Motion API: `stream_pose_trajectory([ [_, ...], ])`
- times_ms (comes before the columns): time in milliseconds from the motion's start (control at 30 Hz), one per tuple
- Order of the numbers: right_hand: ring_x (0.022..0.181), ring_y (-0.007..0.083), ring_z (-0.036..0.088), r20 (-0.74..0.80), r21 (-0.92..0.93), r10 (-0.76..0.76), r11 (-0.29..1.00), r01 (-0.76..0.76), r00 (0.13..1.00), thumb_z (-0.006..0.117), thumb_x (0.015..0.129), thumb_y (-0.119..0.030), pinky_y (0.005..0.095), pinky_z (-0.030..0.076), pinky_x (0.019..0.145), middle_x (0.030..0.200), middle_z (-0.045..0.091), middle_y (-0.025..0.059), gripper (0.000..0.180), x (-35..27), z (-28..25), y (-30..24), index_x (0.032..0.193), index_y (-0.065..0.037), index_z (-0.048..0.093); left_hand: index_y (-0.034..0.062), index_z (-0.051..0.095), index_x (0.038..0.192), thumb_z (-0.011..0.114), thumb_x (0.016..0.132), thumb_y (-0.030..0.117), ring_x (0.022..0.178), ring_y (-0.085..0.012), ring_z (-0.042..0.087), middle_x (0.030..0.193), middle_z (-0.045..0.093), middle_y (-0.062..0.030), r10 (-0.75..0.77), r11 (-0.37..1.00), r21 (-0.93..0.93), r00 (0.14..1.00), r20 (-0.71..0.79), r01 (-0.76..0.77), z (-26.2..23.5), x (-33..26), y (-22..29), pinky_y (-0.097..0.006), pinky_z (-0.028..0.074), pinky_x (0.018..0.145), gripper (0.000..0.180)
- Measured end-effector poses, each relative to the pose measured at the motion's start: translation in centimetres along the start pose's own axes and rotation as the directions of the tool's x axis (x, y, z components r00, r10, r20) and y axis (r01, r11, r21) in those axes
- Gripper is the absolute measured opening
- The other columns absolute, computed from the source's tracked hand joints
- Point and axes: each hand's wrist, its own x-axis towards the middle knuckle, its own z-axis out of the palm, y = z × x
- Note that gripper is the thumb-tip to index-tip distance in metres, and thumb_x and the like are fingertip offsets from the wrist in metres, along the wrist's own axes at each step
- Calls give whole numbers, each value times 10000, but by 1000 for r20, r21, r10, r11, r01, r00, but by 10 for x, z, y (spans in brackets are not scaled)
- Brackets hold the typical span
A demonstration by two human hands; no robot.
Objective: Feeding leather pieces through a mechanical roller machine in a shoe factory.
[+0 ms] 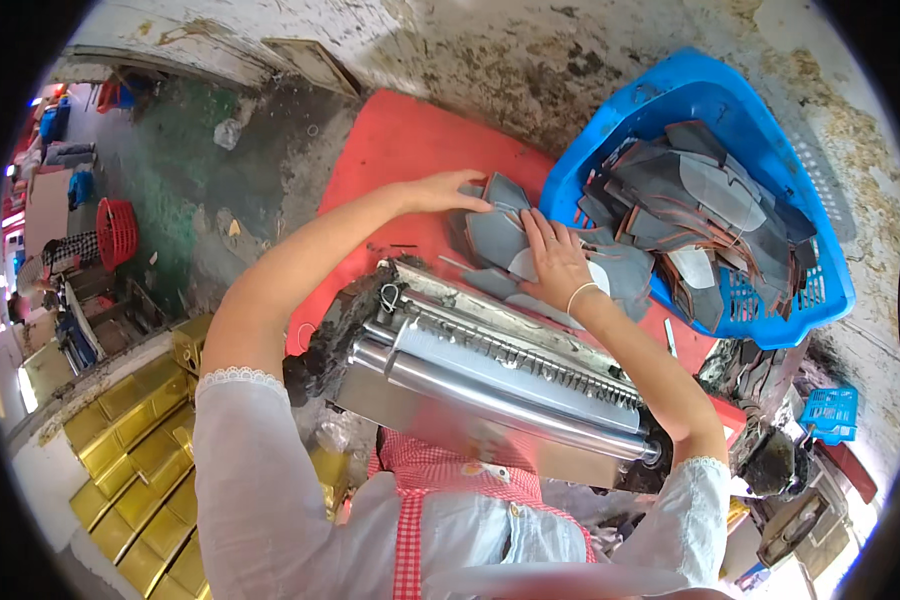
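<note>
Dark grey flat cut pieces [500, 235], some with orange edges, lie in a loose pile on a red tabletop [410, 140]. My left hand [444, 192] is at the pile's far left edge, its thumb and fingers on either side of a grey piece. Flat on top of the pile rests my right hand [560, 265], fingers stretched out, with a thin band on its wrist. Pale patches show on some pieces beside it. Between the table and my body stands a machine with shiny metal rollers [500, 405] and a row of spring-like coils [530, 355].
A blue plastic basket [830, 270], heaped with similar grey pieces, stands at the right against a stained wall [510, 50]. Gold-coloured blocks [135, 430] are stacked at the lower left. A red basket [117, 233] and a smaller blue basket [830, 412] stand farther off.
</note>
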Motion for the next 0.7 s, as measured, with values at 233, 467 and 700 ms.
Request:
stream_pose_trajectory([
  [233, 1095, 304, 527, -147, 28, -270, 961, 277, 952, 842, 667, -284, 434, 418, 925, 1167, 567, 123, 645, -14, -6, -4, 1217, -72, 580, -33, 483, 1376, 723, 845, 567, 1285, -309, 501, 1359, 532, -224, -35, 989, -146, 999, 9, 36, 9, 22, -9, -387, 399, 1074, 836],
  [467, 1035, 267, 559, -173, 19, -382, 920, 391, 908, 734, 713, -132, 393, 442, 918, 1026, 610, 96, 291, -23, 11, -21, 981, -59, 648, -26, 542, 1283, 844, 786, 361, 1167, -235, 579, 1281, 593, -168, -3, 991, -133, 999, -49, -3, 11, 18, 5, -357, 473, 977, 699],
  [700, 1204, 406, 541, -353, 240, -77, 956, 169, 933, 862, 676, -199, 466, 447, 996, 1270, 587, 205, 806, 22, -8, -1, 1347, -40, 445, 33, 589, 1254, 806, 805, 217, 1055, -163, 597, 1223, 605, -81, 5, 956, -292, 991, 135, 35, 5, 12, 7, -334, 529, 849, 532],
])
